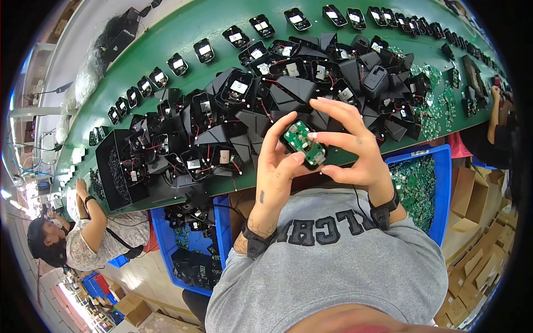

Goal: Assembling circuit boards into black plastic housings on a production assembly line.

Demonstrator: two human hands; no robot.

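Item: small black housing with green circuit board [303, 144], being held above the near edge of the green worktop [183, 22]. Left hand [277, 166] is gripping its lower left side, fingers [273, 137] clamped along that edge. Right hand [355, 150] is pinching its right end, fingers [327, 136] closed over the board. Heap of black housings with red wires [266, 94] is lying just beyond the fingers; blue bin of green boards [441, 166] is sitting right of them.

Green table [183, 28], two blue bins [443, 183]
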